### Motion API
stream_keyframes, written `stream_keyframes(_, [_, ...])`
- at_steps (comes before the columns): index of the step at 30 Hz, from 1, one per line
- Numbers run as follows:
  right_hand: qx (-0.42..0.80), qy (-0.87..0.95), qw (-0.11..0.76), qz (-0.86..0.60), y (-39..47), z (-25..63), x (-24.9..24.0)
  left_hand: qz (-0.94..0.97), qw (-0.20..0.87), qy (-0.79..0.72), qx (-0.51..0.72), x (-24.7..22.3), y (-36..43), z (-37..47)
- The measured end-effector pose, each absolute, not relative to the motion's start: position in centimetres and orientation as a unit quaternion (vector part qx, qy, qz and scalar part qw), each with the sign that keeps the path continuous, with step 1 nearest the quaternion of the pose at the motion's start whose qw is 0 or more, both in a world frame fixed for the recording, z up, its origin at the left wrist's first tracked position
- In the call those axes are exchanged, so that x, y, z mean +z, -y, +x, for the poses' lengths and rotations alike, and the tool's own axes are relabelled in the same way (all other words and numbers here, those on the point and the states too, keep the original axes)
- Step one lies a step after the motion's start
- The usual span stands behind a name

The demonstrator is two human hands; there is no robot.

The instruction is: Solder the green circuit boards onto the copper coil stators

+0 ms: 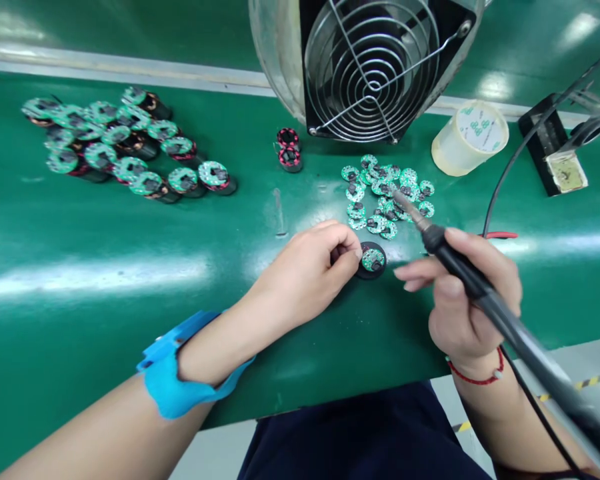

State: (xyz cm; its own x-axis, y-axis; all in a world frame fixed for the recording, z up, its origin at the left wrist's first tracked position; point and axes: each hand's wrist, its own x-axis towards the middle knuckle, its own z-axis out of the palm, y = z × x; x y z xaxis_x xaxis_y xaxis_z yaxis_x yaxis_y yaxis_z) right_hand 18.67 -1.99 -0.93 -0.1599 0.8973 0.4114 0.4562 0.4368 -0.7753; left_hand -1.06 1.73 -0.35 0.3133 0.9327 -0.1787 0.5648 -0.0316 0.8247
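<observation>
My left hand [313,270], with a blue band at its wrist, is closed in a pinch at the left edge of a small round green circuit board [373,259]. That board lies on a round black base [366,274] on the table. What lies between the fingertips is partly hidden. In my right hand [473,300] is a soldering iron [460,265], gripped by its black handle. Its metal tip points up and left, over a cluster of loose round circuit boards [380,189], above and to the right of the board on the base.
Several copper-wound stators topped with green boards [130,167] stand at the left. Two stators with dark pink tops [289,157] are nearer the middle. A fan [373,80], a tape roll [467,140] and an iron stand [550,150] line the back. A black cable [510,160] hangs at right.
</observation>
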Motion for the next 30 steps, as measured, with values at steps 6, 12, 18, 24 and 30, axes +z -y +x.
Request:
stream_keyframes(6, [0.197, 0.794, 0.326, -0.473, 0.8, 17.1, -1.7, 0.686, 0.429, -0.549, 0.208, -0.4, -1.8, -0.7])
stream_keyframes(12, [0.179, 0.805, 0.299, -0.480, 0.9, 16.8, -2.3, 0.688, 0.444, -0.517, 0.249, -0.7, -1.9, -1.4])
stream_keyframes(18, [0.219, 0.800, 0.358, -0.429, 1.0, 17.5, -2.1, 0.777, 0.402, -0.436, 0.211, -1.5, -1.6, -0.9])
stream_keyframes(24, [0.258, 0.762, 0.384, -0.453, 1.2, 18.0, -2.1, 0.797, 0.363, -0.439, 0.202, -2.3, -1.8, 0.1])
stream_keyframes(30, [0.342, 0.716, 0.383, -0.474, 1.4, 18.1, -2.7, 0.801, 0.370, -0.418, 0.218, -2.1, -2.4, -0.5])
